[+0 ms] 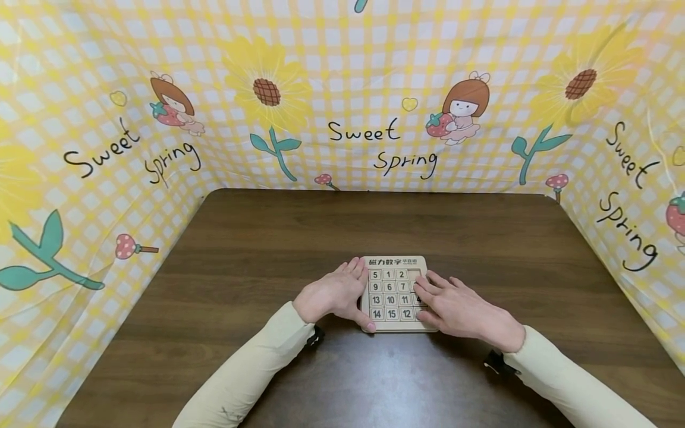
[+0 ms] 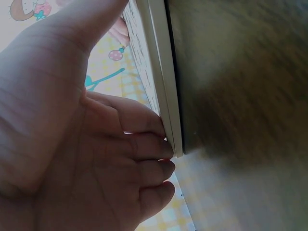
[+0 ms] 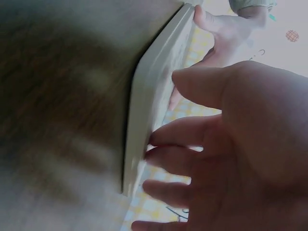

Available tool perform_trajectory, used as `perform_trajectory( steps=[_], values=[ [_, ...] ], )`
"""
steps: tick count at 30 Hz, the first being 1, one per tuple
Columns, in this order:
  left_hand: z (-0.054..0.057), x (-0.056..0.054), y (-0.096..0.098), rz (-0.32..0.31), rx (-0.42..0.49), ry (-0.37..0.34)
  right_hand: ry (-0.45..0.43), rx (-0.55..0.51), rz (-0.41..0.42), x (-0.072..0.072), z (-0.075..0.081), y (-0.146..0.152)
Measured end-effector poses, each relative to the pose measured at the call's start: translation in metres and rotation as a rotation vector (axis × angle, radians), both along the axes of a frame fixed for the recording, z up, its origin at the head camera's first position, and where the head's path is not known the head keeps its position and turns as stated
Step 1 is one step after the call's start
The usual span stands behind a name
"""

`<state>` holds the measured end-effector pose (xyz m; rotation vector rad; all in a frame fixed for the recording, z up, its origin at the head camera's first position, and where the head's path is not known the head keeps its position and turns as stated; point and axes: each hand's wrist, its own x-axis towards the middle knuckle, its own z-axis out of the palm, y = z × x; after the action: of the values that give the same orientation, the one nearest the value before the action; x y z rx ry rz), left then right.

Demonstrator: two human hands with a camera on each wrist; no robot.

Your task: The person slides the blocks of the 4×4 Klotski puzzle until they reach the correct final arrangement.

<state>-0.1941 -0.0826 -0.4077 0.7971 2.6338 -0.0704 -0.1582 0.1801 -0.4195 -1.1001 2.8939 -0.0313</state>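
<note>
A pale number sliding puzzle (image 1: 397,326) lies flat on the table, with numbered tiles (image 1: 390,300) in a square frame and Chinese lettering along its top. The top row reads 5, 1, 2, with a blank slot (image 1: 414,274) at its right end. My left hand (image 1: 338,292) holds the frame's left side, thumb at the near left corner and fingertips along the far left edge. Over the right column, my right hand (image 1: 455,306) rests its fingertips on the tiles, partly covering a 4; its thumb is by the near right corner. Its fingers look extended in the right wrist view.
The dark wooden table (image 1: 257,238) has rounded far corners. A yellow checked cloth (image 1: 342,71) with flowers, cartoon figures and "Sweet Spring" lettering stands around its back and sides. Dark straps show under both pale sleeves (image 1: 267,342).
</note>
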Motion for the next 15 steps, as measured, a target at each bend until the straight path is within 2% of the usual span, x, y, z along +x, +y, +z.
perform_trajectory(
  steps=[9, 15],
  values=[
    [0.0, 0.0, 0.0, 0.002, 0.007, -0.003, -0.056, -0.064, 0.073, -0.014, -0.001, -0.006],
    [0.0, 0.0, -0.001, 0.005, 0.004, -0.004, -0.119, -0.08, 0.077, -0.018, -0.002, -0.007]
  ],
)
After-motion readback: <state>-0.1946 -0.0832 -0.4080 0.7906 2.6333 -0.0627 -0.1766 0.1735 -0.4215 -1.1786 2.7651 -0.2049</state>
